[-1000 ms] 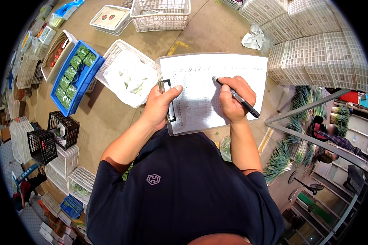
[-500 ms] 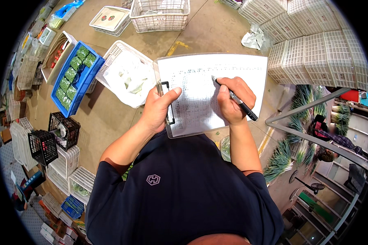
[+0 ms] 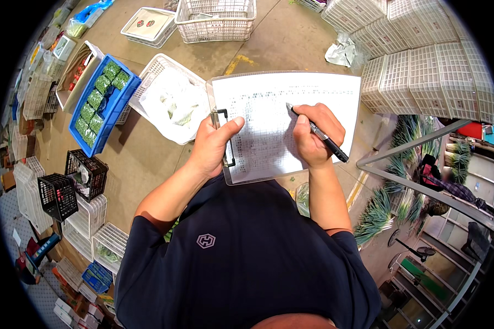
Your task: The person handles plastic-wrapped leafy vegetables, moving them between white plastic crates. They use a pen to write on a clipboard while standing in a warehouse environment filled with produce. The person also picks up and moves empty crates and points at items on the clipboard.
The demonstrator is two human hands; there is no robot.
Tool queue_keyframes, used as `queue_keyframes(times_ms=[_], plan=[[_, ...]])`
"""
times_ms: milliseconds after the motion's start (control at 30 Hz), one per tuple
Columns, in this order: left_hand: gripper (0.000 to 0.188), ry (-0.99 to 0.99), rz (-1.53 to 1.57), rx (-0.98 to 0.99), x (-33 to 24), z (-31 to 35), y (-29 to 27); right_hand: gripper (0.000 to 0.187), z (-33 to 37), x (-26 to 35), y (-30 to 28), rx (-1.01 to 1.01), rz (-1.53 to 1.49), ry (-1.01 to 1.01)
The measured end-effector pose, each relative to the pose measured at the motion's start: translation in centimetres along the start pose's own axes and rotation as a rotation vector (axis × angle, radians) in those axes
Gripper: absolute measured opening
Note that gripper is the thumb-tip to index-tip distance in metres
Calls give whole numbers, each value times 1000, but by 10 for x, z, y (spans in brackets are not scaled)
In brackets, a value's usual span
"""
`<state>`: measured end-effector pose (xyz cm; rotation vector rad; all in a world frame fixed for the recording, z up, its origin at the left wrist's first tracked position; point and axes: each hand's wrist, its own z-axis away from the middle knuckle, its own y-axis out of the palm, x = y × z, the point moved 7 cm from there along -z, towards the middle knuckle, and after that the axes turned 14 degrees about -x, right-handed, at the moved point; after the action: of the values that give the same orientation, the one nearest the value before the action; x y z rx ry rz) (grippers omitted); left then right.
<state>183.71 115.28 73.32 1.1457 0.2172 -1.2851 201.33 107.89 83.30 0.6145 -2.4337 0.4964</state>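
Observation:
A clipboard with a clear edge is held out in front of my body, its black metal clip on the left side. Clamped to it is a white sheet printed with a fine table. My left hand grips the clip end, the thumb lying over the top and the fingers hidden beneath. Pinched in my right hand is a black pen, its tip pointing at the upper middle of the sheet. Whether the tip touches the paper I cannot tell.
Beyond the clipboard stand a white basket lined with a white bag and a blue crate of green packs. White crates are stacked at the far right. Leeks lie beyond a metal rail, near another person.
My right hand and the pen have shifted slightly to the right over the sheet. My left hand keeps its hold on the clipboard.

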Motion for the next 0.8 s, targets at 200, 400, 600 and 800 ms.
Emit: queue_keyframes(times_ms=[200,400,600,800], plan=[[40,15,-1,4,0,-3,0,11,-1,-2,0,-11,6,8],[40,0,-12,-12,-1,-2,1,10,-2,-3,-1,-15,-3,8],[41,8,-2,1,-1,-4,3,12,1,-8,-4,-44,-26,45],[43,11,8,2,4,-11,3,13,-3,-1,-13,10,-22,11]])
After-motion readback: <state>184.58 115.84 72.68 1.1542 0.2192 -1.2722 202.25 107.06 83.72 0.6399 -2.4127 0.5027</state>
